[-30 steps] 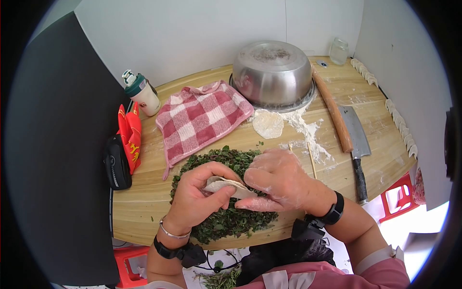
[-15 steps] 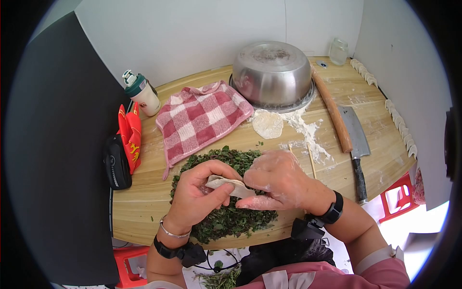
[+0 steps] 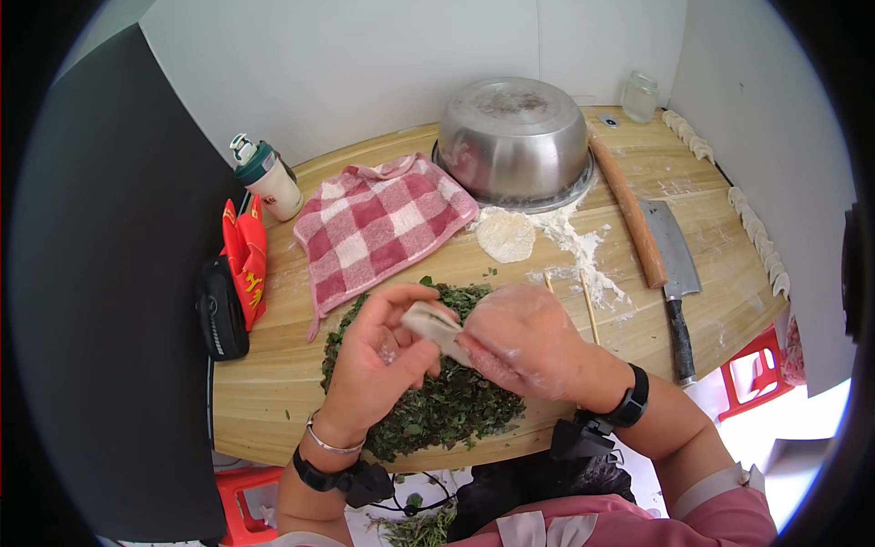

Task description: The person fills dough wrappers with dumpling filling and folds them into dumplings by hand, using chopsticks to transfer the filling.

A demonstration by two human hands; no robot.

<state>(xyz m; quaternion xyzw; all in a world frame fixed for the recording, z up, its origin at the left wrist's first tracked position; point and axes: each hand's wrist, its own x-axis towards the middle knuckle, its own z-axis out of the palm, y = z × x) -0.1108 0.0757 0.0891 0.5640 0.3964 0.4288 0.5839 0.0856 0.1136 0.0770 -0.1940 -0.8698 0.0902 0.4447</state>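
A folded dumpling wrapper [image 3: 435, 330] with a bit of green showing at its open top is between my hands, above a heap of chopped greens [image 3: 447, 415]. My right hand [image 3: 524, 342], dusted with flour, pinches one end of the wrapper. My left hand [image 3: 374, 356] is beside the other end, its thumb and fingers apart and curved around it; whether they touch it is hard to tell. Past the greens, a flat round wrapper [image 3: 506, 236] lies by spilled flour [image 3: 583, 242]. Two thin sticks [image 3: 590, 305] rest by my right hand, partly hidden.
Behind are a checked cloth [image 3: 383, 214] and an upturned metal basin [image 3: 515, 146]. A rolling pin [image 3: 629, 210] and a cleaver [image 3: 673, 251] lie to the right. Several finished dumplings [image 3: 761, 239] line the right edge. A bottle [image 3: 271, 182] and a black case [image 3: 221, 305] are left.
My left fingers and thumb have loosened from the wrapper and spread. The wrapper has turned and tipped up, and my right fingers have closed on its end.
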